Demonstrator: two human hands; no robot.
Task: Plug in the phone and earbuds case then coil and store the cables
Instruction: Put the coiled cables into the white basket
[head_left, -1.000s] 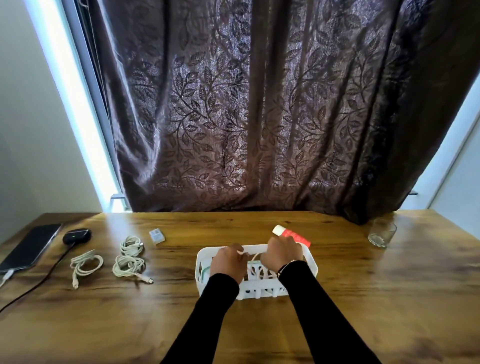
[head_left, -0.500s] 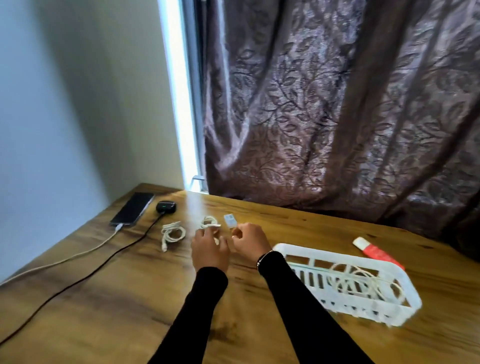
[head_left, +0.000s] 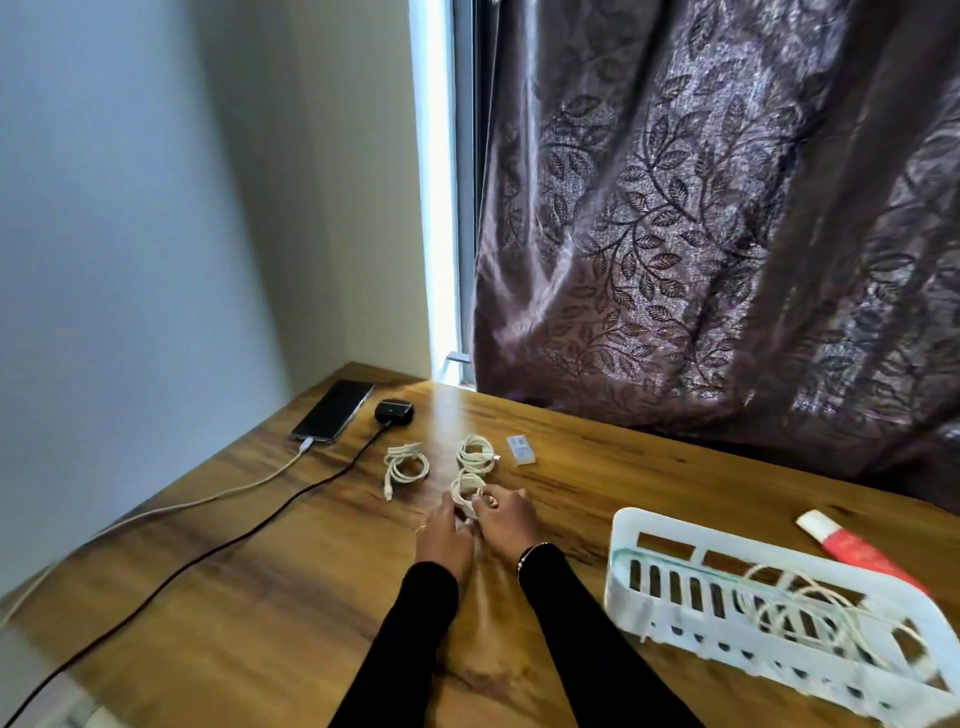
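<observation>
A dark phone (head_left: 332, 410) lies at the table's far left corner with a white cable (head_left: 208, 499) plugged into it. Beside it sits the black earbuds case (head_left: 394, 411), and a black cable (head_left: 270, 512) runs from it. Three white coiled cables lie nearby: the left coil (head_left: 405, 465), the far coil (head_left: 475, 452) and the nearest coil (head_left: 464, 488). My left hand (head_left: 441, 540) and my right hand (head_left: 504, 519) both hold the nearest coil, fingers curled at its near edge. A white slotted basket (head_left: 649, 525) on the right holds another coiled cable (head_left: 795, 608).
A small white box (head_left: 521, 449) lies just right of the far coil. Behind the basket rests a red and white tube (head_left: 852, 545). A patterned dark curtain (head_left: 727, 234) hangs along the table's back edge. A pale wall closes the left side.
Both hands left the basket, where a coil now lies, and moved left to the nearest loose coil. My view swung left and the basket now sits at the right.
</observation>
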